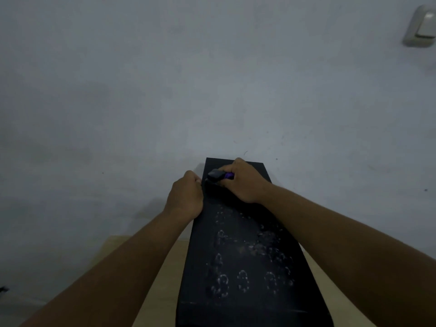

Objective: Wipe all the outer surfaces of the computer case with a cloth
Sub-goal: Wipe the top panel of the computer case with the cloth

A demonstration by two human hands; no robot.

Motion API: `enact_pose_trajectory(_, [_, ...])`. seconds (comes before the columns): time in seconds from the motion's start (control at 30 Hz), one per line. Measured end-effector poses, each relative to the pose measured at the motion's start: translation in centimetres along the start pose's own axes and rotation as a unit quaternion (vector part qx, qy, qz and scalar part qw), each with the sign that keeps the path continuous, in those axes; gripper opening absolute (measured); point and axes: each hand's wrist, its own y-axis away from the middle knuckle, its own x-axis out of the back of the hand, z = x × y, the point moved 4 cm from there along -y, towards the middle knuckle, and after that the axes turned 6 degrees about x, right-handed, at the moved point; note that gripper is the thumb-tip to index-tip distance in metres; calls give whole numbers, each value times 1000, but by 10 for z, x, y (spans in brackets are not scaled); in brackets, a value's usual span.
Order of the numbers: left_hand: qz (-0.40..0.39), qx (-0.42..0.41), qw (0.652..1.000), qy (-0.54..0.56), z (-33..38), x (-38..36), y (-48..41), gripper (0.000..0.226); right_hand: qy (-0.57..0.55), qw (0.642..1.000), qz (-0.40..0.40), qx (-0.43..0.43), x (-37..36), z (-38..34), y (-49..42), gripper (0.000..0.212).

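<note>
A black computer case [238, 274] stands on a light wooden table, its dusty top panel facing me with pale smudges and fingerprint marks. My left hand [186, 197] grips the case's left top edge near the far end, fingers curled over the side. My right hand [243, 182] rests on the top near the far edge and holds a small dark object with a purple part [219, 176]; what it is I cannot tell. No cloth is plainly visible.
The light wooden table [151, 279] shows on both sides of the case. A bare grey wall [188, 79] stands right behind the case. A wall switch [422, 27] sits at the upper right.
</note>
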Motion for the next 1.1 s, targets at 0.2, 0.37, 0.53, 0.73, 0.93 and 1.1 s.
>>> enact_pose_trajectory(0.2, [-17, -32, 998, -43, 4, -2, -4, 10, 11, 998, 27, -47, -4, 9, -46, 29])
enact_pose_trajectory(0.37, [-14, -53, 997, -63, 3, -3, -5, 7, 43, 995, 34, -85, -15, 19, -80, 28])
enact_pose_trajectory(0.53, [-14, -73, 992, -105, 2, -4, -6, 15, 100, 986, 33, -131, -18, 21, -97, 20])
enact_pose_trajectory(0.73, [-18, -93, 981, -170, 6, -2, -3, 16, 165, 967, 36, -191, -8, 29, -87, 33])
enact_pose_trajectory(0.93, [-39, -70, 983, -167, 3, -6, -4, 27, 144, 942, 70, -296, 22, 65, -55, 34])
enact_pose_trajectory(1.1, [-33, -64, 984, -165, 7, -5, -1, 19, 74, 911, 123, -386, 37, 83, -35, 30])
